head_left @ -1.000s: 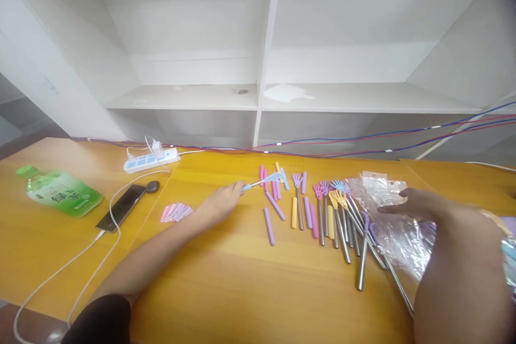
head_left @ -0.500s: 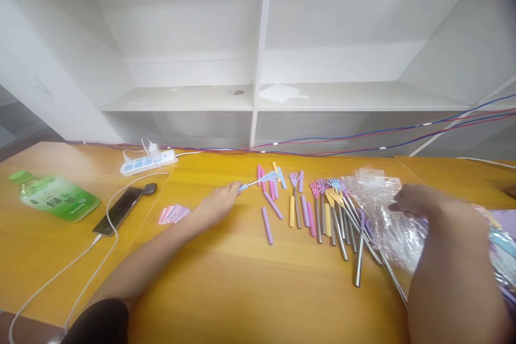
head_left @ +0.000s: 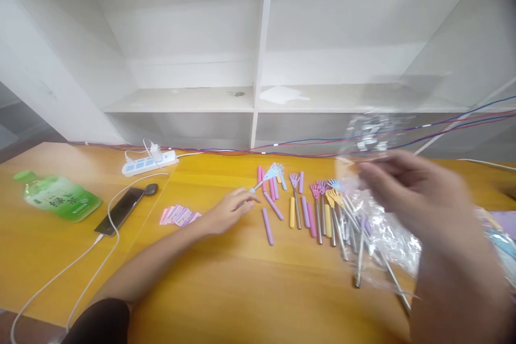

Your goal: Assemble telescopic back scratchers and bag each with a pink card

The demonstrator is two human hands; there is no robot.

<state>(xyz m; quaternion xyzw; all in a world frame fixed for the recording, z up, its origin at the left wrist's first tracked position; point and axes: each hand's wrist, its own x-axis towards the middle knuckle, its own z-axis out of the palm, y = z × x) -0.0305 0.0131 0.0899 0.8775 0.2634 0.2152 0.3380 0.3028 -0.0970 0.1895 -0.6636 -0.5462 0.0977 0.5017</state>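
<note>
My left hand [head_left: 229, 212] is over the table with its fingers partly curled around the handle end of a light blue back scratcher [head_left: 264, 176]. The claw head points away and up to the right, over several coloured handle sleeves [head_left: 271, 183]. On the right, my right hand [head_left: 411, 193], blurred by motion, pinches a clear plastic bag [head_left: 368, 134] raised above the table. Beneath it lies a row of back scratchers [head_left: 342, 226] with metal rods and pink, purple, yellow and blue claws, partly seen through the plastic. More clear bags [head_left: 397, 247] lie beside them.
Small pink and purple cards [head_left: 177, 215] lie left of my left forearm. Further left are a phone [head_left: 119, 209] on a white cable, a green drink bottle [head_left: 60, 196] and a power strip [head_left: 150, 163]. White shelving [head_left: 181, 99] and blue-red wires [head_left: 302, 142] run along the back.
My right hand has pulled a clear bag up and to the left from the pile. My left hand has shifted slightly, its fingers looser, and the blue scratcher's claw has turned upward.
</note>
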